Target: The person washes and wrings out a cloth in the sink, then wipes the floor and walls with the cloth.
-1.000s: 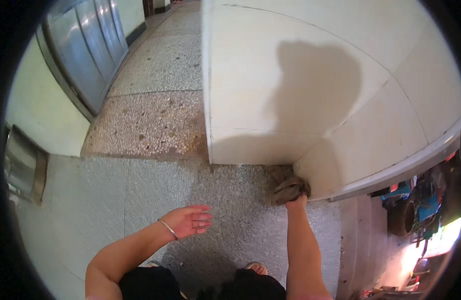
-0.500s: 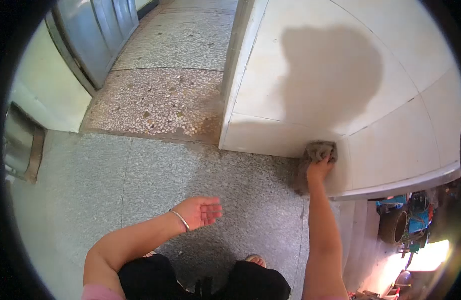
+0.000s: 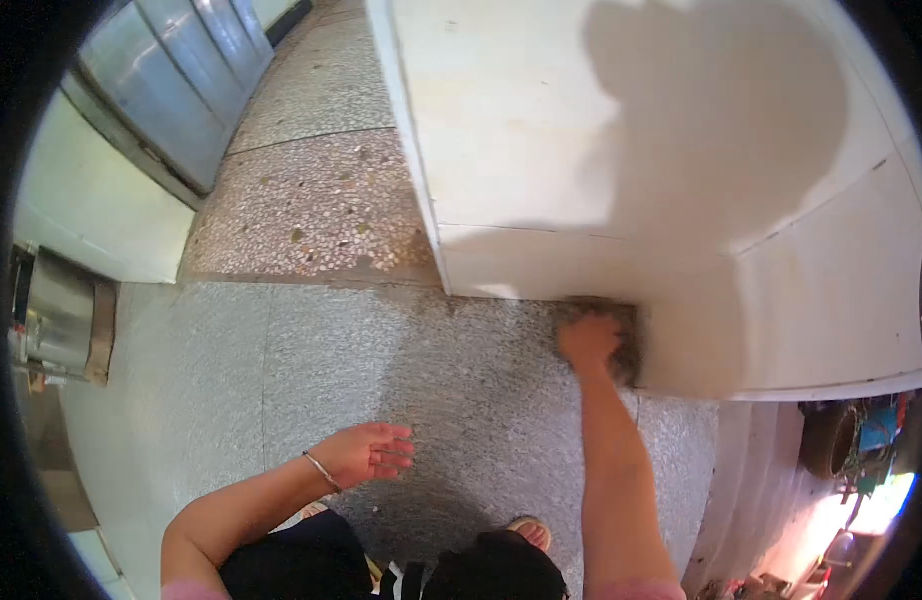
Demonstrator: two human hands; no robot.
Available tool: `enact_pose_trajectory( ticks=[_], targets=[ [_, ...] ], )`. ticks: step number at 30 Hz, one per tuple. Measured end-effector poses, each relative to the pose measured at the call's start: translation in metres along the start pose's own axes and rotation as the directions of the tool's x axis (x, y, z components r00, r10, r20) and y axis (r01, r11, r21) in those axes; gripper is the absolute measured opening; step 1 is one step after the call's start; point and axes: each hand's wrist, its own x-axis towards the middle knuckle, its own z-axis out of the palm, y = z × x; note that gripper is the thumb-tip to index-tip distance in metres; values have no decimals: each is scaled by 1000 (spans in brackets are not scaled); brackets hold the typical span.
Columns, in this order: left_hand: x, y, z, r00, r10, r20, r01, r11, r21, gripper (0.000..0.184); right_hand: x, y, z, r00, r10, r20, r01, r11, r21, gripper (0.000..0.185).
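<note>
Down in the corner where the white tiled wall meets the grey speckled floor, my right hand presses a grey-brown rag. Motion blurs the fingers, and the hand covers much of the rag, whose dark edge blends with the dirty corner. My left hand hangs in the air over the floor, fingers apart and holding nothing. A silvery bangle circles that wrist.
A doorway with a pebbled terrazzo threshold and a grey-blue door lies at upper left. A metal container stands at the left wall. At lower right are a round brown pot and assorted clutter. My sandalled foot is below.
My right hand has brought the rag from low on the wall down to the floor corner. My left hand has shifted slightly left and down in view. The camera view has turned a little.
</note>
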Motion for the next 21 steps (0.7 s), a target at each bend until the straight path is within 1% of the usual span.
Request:
enact_pose_trajectory(
  ticks=[1,2,3,5,6,7,8,10,11,12,13,14,15,17,18,19,20,21],
  targets=[
    [8,-2,-2,999,-15,39,19,995,-95,33,-8,-12,15,992,-128,-3,127,990,-64,64],
    [13,-1,5,998,-25,50,29,996,-88,33,-30,-34,-10,966,-224,127,218,974,54,60],
    [18,3,14,996,-27,81,34,995,-91,34,-47,-52,2,950,-302,74,299,953,51,54],
    [24,7,30,994,-20,111,30,996,-86,34,-79,-83,-1,872,-481,91,470,875,117,52],
    [28,7,36,993,-14,120,15,1000,0,35,-86,-84,-1,871,-484,82,473,873,119,52],
    [28,7,40,993,-6,122,-3,997,78,35,-93,-87,0,840,-535,87,516,838,178,52],
    [22,11,43,994,9,108,-17,998,66,35,-99,-95,1,801,-592,89,561,794,236,52],
    [-3,19,43,996,58,67,-79,927,367,34,-78,-75,20,765,-638,87,587,747,313,52],
    [-21,18,32,997,69,45,-81,936,343,34,-69,-62,13,814,-575,83,526,790,316,51],
    [-43,16,17,978,199,60,-203,849,488,34,-56,-46,6,859,-506,81,459,830,318,50],
    [-67,17,7,944,316,97,-305,720,624,34,-41,-20,27,879,-440,-183,469,868,164,51],
    [-102,22,12,944,328,24,-228,601,766,35,-29,-1,8,946,-318,-56,322,941,105,53],
    [-141,26,21,936,349,-45,-132,465,876,36,-16,22,18,957,-241,-163,248,968,30,56],
    [-199,12,29,886,463,-40,-173,408,897,35,-4,52,31,943,-126,-308,123,992,-32,58],
    [-221,4,34,891,452,-51,-193,477,858,34,-4,40,31,942,-142,-304,137,990,-35,58],
    [-234,-6,36,897,439,-55,-215,540,814,32,-6,25,26,973,-83,-217,83,996,-7,57],
    [-237,-23,33,866,500,-13,-283,511,812,32,-8,11,19,992,-15,-127,17,1000,14,57],
    [-237,-28,34,845,533,39,-279,377,883,31,-21,-23,-1,998,34,47,-31,997,-65,54]
  ],
)
